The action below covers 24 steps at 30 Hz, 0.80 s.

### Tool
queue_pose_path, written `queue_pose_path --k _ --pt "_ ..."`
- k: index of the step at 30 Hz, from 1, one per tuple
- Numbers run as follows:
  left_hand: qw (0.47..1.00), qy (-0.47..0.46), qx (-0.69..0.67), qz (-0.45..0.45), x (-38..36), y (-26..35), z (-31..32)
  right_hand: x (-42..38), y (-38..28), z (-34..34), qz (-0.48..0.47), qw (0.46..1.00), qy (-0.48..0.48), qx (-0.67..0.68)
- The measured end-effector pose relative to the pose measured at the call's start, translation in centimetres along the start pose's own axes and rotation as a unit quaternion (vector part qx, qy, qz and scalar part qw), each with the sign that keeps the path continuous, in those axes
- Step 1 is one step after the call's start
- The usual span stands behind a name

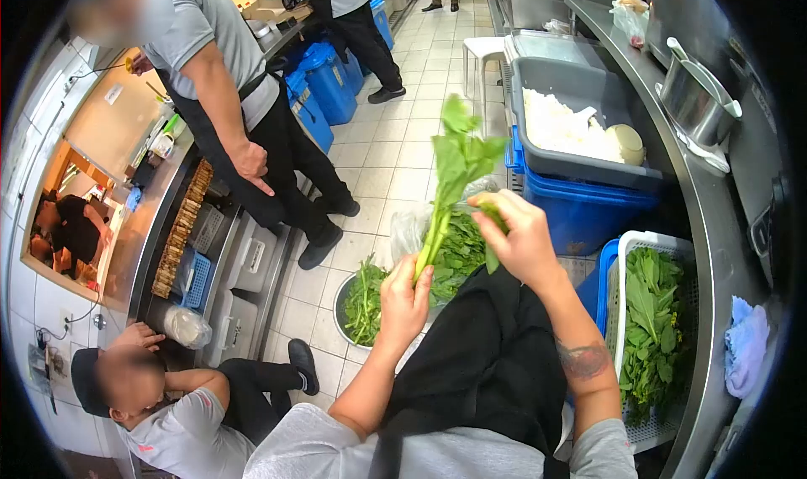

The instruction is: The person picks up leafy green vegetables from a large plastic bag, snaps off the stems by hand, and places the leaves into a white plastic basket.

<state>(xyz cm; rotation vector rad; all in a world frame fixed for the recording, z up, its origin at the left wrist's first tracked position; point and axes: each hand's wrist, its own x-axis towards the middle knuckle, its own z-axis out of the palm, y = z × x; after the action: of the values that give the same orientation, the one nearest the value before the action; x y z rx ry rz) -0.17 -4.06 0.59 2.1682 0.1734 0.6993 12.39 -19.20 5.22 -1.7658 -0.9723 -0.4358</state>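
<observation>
My left hand (407,301) is wrapped round the lower stems of a leafy green stalk (452,172), which stands upright in front of me. Close to its right side is my right hand (514,233), fingers curled on a green leaf (491,218). Below my hands, a clear plastic bag with leafy greens (458,243) sits over the floor. To its left a round metal bowl (339,309) holds cut green stems (364,311). On my right a white basket (618,311) is filled with more leafy greens (651,311).
A co-worker (227,75) stands at the left, pointing down; another (176,395) sits low at the left. Blue bins (326,79) line the aisle. A grey tub (580,164) of white food rests on a blue bin (563,210). A steel counter (672,185) runs along the right.
</observation>
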Motion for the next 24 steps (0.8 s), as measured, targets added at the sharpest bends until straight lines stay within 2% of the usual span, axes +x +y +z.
queue_pose_path --k 1,3,5,9,12,15,17,18,19,21,22,24 --pt "1.000 -0.006 0.016 0.021 -0.2 0.0 0.0 -0.1 0.7 0.3 -0.099 0.993 -0.012 -0.062" --pt "0.999 -0.032 0.035 0.020 -0.5 0.2 -0.1 0.3 0.3 0.6 -0.213 0.971 -0.048 -0.096" --pt "0.997 -0.021 0.054 0.045 -0.5 0.2 0.0 0.5 0.5 1.1 -0.263 0.947 -0.083 -0.164" --pt "0.995 -0.029 0.098 0.002 -0.7 0.9 -0.6 0.7 0.7 1.0 -0.305 0.918 -0.106 -0.229" --pt "0.996 -0.021 0.085 0.002 -0.9 0.9 -0.2 0.0 1.2 1.3 -0.284 0.924 -0.120 -0.225" --pt "1.000 0.011 0.027 -0.005 -1.4 0.8 1.0 -1.0 1.8 3.0 -0.190 0.971 -0.034 -0.141" --pt "0.999 0.045 -0.011 -0.022 -1.5 0.3 1.8 -1.1 1.6 2.8 0.006 0.999 0.040 -0.013" --pt "0.998 0.061 -0.014 0.002 -1.3 -0.2 1.9 -1.0 1.8 2.1 0.125 0.987 0.073 0.073" --pt "0.999 0.041 -0.021 -0.013 -1.1 -0.2 1.6 -1.0 2.2 1.5 0.243 0.951 0.104 0.158" --pt "0.999 -0.008 -0.033 -0.041 -1.0 0.0 0.5 -0.3 3.4 0.2 0.241 0.894 0.148 0.349" --pt "1.000 -0.008 -0.023 -0.014 -0.9 -0.1 0.3 0.2 3.2 0.2 0.169 0.926 0.168 0.294" --pt "0.999 -0.028 -0.032 -0.028 -1.0 -0.3 -0.1 0.2 1.8 -1.2 0.175 0.966 0.039 0.188"
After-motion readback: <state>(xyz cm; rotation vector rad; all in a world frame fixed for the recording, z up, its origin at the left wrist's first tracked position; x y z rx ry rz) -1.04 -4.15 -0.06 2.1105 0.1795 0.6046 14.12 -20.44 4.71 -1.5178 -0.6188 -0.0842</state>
